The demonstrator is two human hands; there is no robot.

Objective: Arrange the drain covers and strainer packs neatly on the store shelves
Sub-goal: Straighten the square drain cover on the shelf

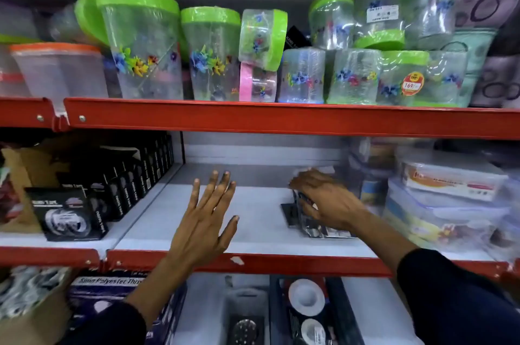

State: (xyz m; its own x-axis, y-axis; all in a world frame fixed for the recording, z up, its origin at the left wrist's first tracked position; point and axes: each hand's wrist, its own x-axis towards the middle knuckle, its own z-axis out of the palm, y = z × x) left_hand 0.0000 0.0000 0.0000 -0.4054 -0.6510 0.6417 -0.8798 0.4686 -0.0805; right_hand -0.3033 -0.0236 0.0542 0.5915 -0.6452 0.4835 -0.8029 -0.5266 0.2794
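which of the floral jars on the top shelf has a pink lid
The small jar lying on its side, under the sideways green-lidded jar in the middle of the top shelf. Its lid is pink; nearly all the other floral jars' lids are green.

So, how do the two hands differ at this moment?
The left hand is open with fingers spread and holds nothing; the right hand rests on a row of clear packs. The left hand hovers over the bare middle of the white shelf; the right hand is further right, near the stacked food boxes. Both reach over the middle shelf, in dark sleeves.
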